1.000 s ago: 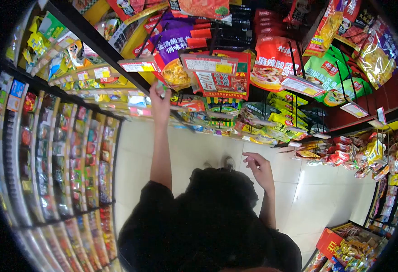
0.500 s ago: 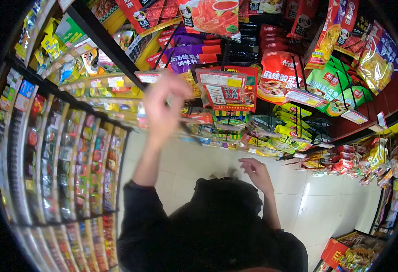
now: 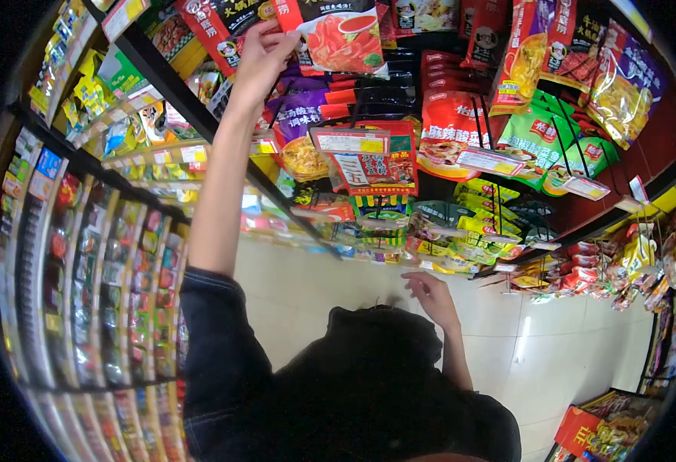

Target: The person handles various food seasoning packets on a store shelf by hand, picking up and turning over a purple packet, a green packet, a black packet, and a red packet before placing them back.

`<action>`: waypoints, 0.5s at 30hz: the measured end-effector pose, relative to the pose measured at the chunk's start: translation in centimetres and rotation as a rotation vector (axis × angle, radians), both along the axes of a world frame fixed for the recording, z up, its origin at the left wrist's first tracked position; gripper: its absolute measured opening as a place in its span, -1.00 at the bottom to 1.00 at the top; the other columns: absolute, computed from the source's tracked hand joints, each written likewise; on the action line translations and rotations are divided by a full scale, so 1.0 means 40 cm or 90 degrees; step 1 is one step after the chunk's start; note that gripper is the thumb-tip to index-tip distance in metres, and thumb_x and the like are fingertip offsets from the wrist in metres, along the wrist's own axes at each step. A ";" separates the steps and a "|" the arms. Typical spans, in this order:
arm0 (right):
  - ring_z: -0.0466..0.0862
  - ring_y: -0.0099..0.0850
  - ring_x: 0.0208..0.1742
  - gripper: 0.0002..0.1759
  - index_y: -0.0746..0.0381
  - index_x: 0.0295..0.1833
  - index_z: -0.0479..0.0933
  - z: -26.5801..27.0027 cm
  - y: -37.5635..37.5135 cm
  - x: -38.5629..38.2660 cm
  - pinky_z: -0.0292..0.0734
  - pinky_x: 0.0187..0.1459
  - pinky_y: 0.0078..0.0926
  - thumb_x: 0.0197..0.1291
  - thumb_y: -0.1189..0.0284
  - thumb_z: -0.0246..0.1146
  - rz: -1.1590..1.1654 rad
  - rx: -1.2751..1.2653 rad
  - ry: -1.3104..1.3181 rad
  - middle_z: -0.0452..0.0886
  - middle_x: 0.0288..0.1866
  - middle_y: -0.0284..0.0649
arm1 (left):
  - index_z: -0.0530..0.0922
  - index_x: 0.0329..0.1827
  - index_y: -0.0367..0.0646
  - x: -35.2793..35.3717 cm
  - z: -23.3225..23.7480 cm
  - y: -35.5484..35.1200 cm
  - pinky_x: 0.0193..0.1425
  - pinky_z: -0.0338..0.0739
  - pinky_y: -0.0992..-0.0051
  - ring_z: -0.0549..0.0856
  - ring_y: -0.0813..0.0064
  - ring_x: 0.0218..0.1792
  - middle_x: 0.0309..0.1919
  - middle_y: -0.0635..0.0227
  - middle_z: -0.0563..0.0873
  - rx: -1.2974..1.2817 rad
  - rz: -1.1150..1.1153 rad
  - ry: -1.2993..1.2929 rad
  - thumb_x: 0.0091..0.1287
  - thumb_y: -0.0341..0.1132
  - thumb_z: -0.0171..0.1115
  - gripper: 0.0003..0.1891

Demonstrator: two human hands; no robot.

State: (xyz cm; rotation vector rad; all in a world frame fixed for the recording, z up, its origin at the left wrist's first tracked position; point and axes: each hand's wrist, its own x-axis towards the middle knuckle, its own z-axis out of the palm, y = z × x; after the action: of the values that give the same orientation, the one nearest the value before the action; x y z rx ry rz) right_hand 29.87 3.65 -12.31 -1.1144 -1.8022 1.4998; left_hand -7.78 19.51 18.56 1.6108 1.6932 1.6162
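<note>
My left hand (image 3: pixel 261 61) is raised at the upper shelf, its fingers closed at the left edge of a red seasoning packet (image 3: pixel 342 42) printed with red soup slices and a bowl of sauce. The packet still hangs in the display row. Left of the hand is another red and black packet (image 3: pixel 214 31). Below it hang purple seasoning packets (image 3: pixel 303 115) and a red packet (image 3: pixel 372 165) behind a price tag. My right hand (image 3: pixel 432 299) hangs low over the floor, its fingers loosely apart, holding nothing.
Red (image 3: pixel 453 131) and green packets (image 3: pixel 546 142) hang to the right on hooks with protruding price tags. A tall shelf of jars and packs (image 3: pixel 110 269) runs along the left. A red-fronted bin (image 3: pixel 580 431) stands at lower right on the tiled floor (image 3: pixel 484 346).
My left hand has moved up from beside the lower price tags to the red packet's edge. The view has shifted slightly to the right. My right hand stays low.
</note>
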 end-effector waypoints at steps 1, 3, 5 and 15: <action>0.81 -0.33 -0.16 -0.75 0.23 0.16 0.65 -0.005 -0.001 0.006 0.63 -0.18 -0.40 0.48 0.44 0.19 -0.003 -0.003 -0.005 0.77 -0.13 -0.06 | 0.44 0.34 -0.15 0.000 0.002 0.000 0.09 0.56 0.40 0.65 0.51 0.11 0.10 0.39 0.65 -0.011 0.012 -0.030 0.48 -0.04 0.30 -0.48; 0.81 -0.33 -0.14 -0.75 0.24 0.16 0.65 -0.017 -0.003 0.022 0.64 -0.17 -0.40 0.49 0.43 0.19 -0.006 -0.010 -0.016 0.77 -0.11 -0.07 | 0.51 0.24 -0.14 -0.021 0.007 0.001 0.06 0.56 0.44 0.66 0.54 0.05 0.03 0.41 0.65 -0.056 -0.050 -0.027 0.51 -0.03 0.25 -0.57; 0.81 -0.33 -0.14 -0.75 0.24 0.16 0.65 -0.026 -0.005 0.031 0.65 -0.16 -0.40 0.50 0.42 0.19 -0.010 -0.010 -0.017 0.77 -0.11 -0.07 | 0.59 0.08 -0.13 -0.022 0.001 -0.002 0.03 0.56 0.50 0.65 0.57 -0.01 -0.04 0.44 0.63 -0.068 -0.083 -0.019 0.57 -0.01 0.16 -0.65; 0.80 -0.32 -0.13 -0.75 0.27 0.16 0.64 -0.019 0.009 0.029 0.65 -0.14 -0.38 0.49 0.43 0.20 0.011 -0.043 -0.016 0.77 -0.13 -0.05 | 0.45 0.22 -0.17 0.017 -0.010 -0.048 0.13 0.54 0.41 0.64 0.56 -0.01 0.01 0.31 0.67 0.172 -0.035 -0.170 0.62 -0.12 0.09 -0.67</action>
State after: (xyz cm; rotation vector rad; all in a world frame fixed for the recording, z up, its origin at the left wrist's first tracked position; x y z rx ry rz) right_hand 31.04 4.02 -13.07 -1.1573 -1.7954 1.5737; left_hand -7.10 17.57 18.18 1.4586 1.3331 1.9978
